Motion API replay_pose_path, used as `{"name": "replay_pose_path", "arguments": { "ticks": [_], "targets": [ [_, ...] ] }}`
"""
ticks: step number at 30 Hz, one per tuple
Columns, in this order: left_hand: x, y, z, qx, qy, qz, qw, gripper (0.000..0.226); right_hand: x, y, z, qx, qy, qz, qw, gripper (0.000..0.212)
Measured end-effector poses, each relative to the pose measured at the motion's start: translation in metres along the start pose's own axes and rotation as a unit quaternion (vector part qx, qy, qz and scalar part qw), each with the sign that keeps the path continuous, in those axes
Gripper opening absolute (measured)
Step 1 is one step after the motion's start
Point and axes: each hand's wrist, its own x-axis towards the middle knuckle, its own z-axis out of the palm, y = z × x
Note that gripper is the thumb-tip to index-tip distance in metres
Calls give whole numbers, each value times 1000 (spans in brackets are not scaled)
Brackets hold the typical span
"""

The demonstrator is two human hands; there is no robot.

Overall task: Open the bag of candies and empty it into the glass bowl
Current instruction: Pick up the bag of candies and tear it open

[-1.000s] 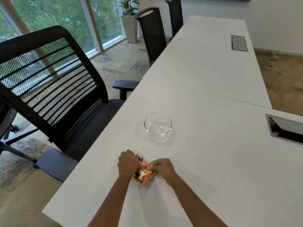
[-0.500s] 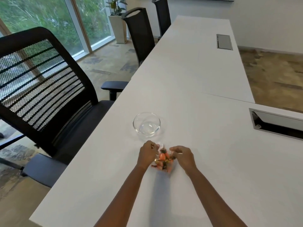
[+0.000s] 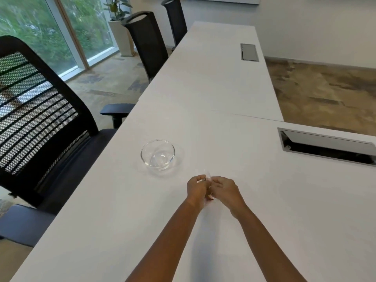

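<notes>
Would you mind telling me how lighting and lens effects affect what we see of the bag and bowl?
Head view: daylight from the windows; wide-angle bends the table edges; the bowl shows faint glints; the bag is mostly hidden between the left hand and right hand.

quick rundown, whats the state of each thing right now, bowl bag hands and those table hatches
glass bowl: upright, empty
bag of candies: pinched between both hands, mostly hidden, no opening visible
left hand: closed on bag
right hand: closed on bag
near hatch: open
far hatch: closed
</notes>
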Motion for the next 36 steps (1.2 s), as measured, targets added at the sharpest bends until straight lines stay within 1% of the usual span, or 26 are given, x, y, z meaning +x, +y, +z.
{"name": "replay_pose_path", "arguments": {
  "ticks": [2,5,7,10,12,15,17,20,23,25,27,30,33,36],
  "targets": [
    [-3,-4,2,35,5,9,999,11,-4,3,-4,20,-6,0,1000,25],
    [-7,-5,5,84,24,33,996,15,-8,8,-4,73,10,3,997,28],
    [-10,-3,7,94,27,38,994,19,-8,10,-4,100,32,9,994,31],
    [-12,-4,6,99,29,41,994,26,-9,8,-5,111,60,11,992,22],
    [-12,-4,5,102,30,50,993,21,-12,5,-6,107,56,6,993,22],
    [-12,-1,5,95,21,58,994,16,-16,2,-9,87,39,-10,995,26],
    [-13,4,3,79,-1,49,996,17,-18,-2,-11,74,37,-17,996,23],
    [-16,11,5,49,-32,45,997,20,-16,-7,-15,54,59,-34,996,22],
    [-19,17,10,36,-37,46,998,18,-14,-12,-22,64,74,-45,994,21],
    [-20,20,15,34,-30,41,998,22,-13,-15,-25,60,82,-50,994,21],
    [-20,21,19,35,-29,40,998,23,-12,-17,-28,53,89,-51,993,19],
    [-21,20,22,39,-30,47,998,22,-10,-19,-33,72,80,-42,993,14],
    [-22,18,23,32,-33,31,998,16,-9,-18,-36,75,80,-37,993,10],
    [-24,18,23,27,-40,21,999,16,-9,-15,-37,97,77,-18,992,8]
  ]
}}
